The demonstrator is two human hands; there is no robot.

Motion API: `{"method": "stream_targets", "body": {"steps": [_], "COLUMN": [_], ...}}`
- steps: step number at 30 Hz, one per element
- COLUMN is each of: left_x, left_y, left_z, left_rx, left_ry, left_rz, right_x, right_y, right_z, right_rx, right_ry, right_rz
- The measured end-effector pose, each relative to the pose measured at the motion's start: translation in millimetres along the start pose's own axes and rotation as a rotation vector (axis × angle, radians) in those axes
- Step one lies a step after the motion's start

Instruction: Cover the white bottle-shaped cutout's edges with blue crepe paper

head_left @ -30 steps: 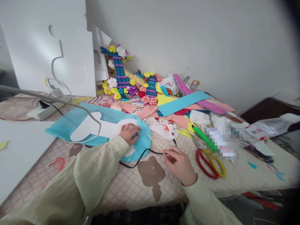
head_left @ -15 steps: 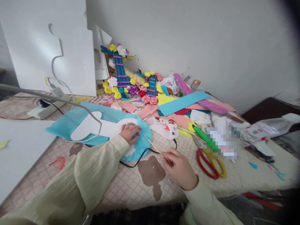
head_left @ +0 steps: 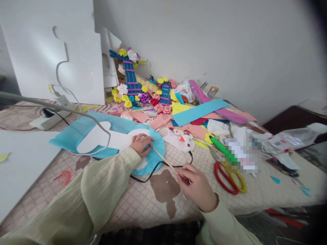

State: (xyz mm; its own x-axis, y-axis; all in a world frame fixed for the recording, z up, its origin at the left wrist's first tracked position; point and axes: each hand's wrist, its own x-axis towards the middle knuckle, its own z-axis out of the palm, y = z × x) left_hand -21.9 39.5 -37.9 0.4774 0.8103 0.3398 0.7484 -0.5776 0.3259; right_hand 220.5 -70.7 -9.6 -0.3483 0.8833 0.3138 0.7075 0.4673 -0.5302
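A white guitar-shaped board (head_left: 116, 139) lies on a larger sheet of blue crepe paper (head_left: 74, 127), whose edge is folded and gathered around the board's rounded end. My left hand (head_left: 142, 144) rests on that end, its bent fingers lying over the blue paper. Between the thumb and fingers of my right hand (head_left: 196, 183) is a thin wooden stick (head_left: 165, 160). The stick slants up and left, and its tip reaches the blue paper just beside my left fingertips. Whether the tip touches the paper is hard to tell.
A white glue gun (head_left: 182, 140) with a black cord lies right of the blue paper. Red-and-yellow scissors (head_left: 227, 182) and a green utility knife (head_left: 224, 149) are farther right. Flower-trimmed paper guitars (head_left: 131, 76) stand behind. A grey cable crosses above the board from a power strip (head_left: 48, 117).
My right hand has shifted slightly down, and the stick's tip has moved a little left and down over the blue paper. My left hand has stayed in place.
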Motion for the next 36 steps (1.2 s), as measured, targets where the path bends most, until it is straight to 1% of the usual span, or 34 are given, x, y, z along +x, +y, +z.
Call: {"method": "stream_targets", "body": {"steps": [6,11,17,22,24,27,30,33,34,36], "left_x": [0.0,0.2,0.3,0.1,0.1,-0.1,-0.4,-0.4,-0.3,-0.2], "left_y": [0.2,0.3,0.9,2.3,2.7,2.8,1.4,-1.4,-2.2,-3.2], "left_z": [-0.1,0.0,-0.6,-1.3,-1.5,-1.7,-1.1,0.6,1.2,1.9], "left_rx": [-0.005,-0.003,0.002,0.011,0.016,0.016,0.007,0.014,0.019,0.027], "left_ry": [-0.01,-0.006,-0.006,-0.003,0.0,0.011,0.028,0.047,0.053,0.064], "left_rz": [-0.004,-0.008,-0.009,-0.011,-0.012,-0.01,0.004,0.009,0.009,0.011], "right_x": [-1.2,-4.1,2.3,0.7,-3.1,-9.8,-16.0,-19.6,-19.4,-15.8], "right_y": [0.4,-2.3,0.9,0.3,-2.3,-6.0,-1.1,20.7,32.0,58.5], "right_z": [3.0,0.1,0.3,4.2,1.7,-14.0,-43.5,-74.4,-82.1,-91.5], "right_rx": [-0.004,0.022,0.032,0.047,0.067,0.094,0.099,0.001,-0.045,-0.138], "right_ry": [0.001,-0.014,0.052,-0.005,-0.01,0.009,0.084,0.269,0.335,0.405], "right_rz": [-0.008,-0.02,0.001,-0.003,0.0,0.022,0.058,0.178,0.232,0.315]}}
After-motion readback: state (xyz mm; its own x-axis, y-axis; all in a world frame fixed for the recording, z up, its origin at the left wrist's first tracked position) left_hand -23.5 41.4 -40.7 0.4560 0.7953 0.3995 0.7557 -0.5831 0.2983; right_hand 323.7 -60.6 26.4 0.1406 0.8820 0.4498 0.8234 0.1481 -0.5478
